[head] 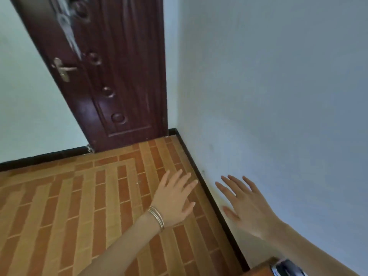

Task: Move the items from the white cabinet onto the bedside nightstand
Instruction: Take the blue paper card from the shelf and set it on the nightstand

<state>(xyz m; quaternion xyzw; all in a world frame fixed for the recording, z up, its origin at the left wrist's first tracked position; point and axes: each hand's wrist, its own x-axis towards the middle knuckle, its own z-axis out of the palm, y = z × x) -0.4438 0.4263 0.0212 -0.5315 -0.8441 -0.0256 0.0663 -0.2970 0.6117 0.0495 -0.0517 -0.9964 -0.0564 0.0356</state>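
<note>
My left hand point(173, 198) is stretched out over the tiled floor with its fingers straight and spread, holding nothing; thin silver bangles sit on its wrist. My right hand point(245, 206) reaches forward beside it, in front of the pale wall, fingers spread and empty. At the bottom right edge a corner of a brown wooden piece of furniture point(260, 268) shows, with a dark shiny object point(286, 267) lying on it, partly hidden by my right forearm. No white cabinet is in view.
A dark red wooden door point(111, 76) with a brass handle point(63, 69) stands shut at the far end. Orange brick-pattern floor tiles point(79, 206) fill the lower left. A black skirting board point(211, 194) runs along the pale wall point(278, 96) on the right.
</note>
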